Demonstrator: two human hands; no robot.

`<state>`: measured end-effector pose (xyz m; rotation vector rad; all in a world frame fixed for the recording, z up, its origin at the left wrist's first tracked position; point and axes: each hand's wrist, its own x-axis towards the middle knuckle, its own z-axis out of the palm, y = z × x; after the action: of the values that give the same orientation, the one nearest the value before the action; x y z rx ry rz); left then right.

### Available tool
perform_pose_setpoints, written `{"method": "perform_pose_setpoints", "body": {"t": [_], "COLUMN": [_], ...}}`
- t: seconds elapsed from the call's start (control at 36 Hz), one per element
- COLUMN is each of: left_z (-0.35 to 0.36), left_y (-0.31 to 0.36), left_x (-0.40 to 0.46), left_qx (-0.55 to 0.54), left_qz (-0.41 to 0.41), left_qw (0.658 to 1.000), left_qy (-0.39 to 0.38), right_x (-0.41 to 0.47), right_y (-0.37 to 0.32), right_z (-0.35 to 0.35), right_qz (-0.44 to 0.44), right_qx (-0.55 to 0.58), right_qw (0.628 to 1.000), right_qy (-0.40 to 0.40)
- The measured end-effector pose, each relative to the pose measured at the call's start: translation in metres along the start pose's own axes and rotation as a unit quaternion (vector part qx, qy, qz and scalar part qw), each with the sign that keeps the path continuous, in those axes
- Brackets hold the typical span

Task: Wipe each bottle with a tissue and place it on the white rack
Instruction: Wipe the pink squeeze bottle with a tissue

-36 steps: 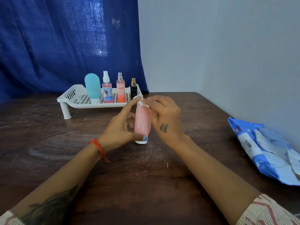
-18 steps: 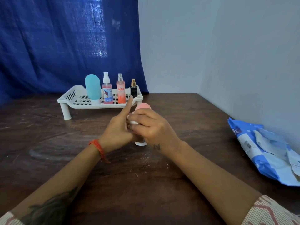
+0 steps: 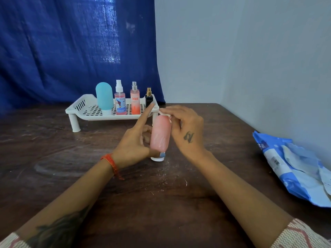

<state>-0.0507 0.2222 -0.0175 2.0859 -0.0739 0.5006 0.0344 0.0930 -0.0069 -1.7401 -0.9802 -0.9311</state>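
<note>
My left hand (image 3: 133, 146) holds the pink bottle (image 3: 160, 135) low down; my right hand (image 3: 186, 129) pinches a tissue (image 3: 165, 115) on its top

A dark wooden surface (image 3: 53, 158) is backed by a blue curtain (image 3: 62, 51) and a pale wall (image 3: 250, 59).
</note>
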Motion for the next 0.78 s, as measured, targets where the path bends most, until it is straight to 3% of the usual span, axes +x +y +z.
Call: {"method": "perform_pose_setpoints", "body": {"t": [0.14, 0.31, 0.47, 0.61, 0.78], "left_z": [-0.002, -0.003, -0.005, -0.006, -0.008], "left_y": [-0.002, -0.003, -0.006, -0.007, -0.007], "left_x": [0.001, -0.001, 0.001, 0.001, 0.001], "left_qx": [-0.003, -0.029, -0.035, -0.051, -0.047], "left_qz": [0.008, 0.022, 0.012, 0.001, -0.028], "left_qw": [1.0, 0.999, 0.999, 0.999, 0.998], "left_qy": [-0.018, -0.016, -0.013, -0.021, -0.029], "right_x": [-0.007, -0.017, -0.013, -0.018, -0.016], "right_y": [-0.003, 0.005, 0.0, 0.001, 0.005], "right_z": [-0.005, 0.0, -0.005, -0.004, -0.008], "right_qz": [0.132, 0.217, 0.17, 0.098, 0.163], "right_qx": [0.058, 0.084, 0.126, 0.079, 0.102], "right_qw": [0.989, 0.969, 0.977, 0.989, 0.971], "right_qy": [-0.022, -0.087, -0.018, -0.081, -0.144]}}
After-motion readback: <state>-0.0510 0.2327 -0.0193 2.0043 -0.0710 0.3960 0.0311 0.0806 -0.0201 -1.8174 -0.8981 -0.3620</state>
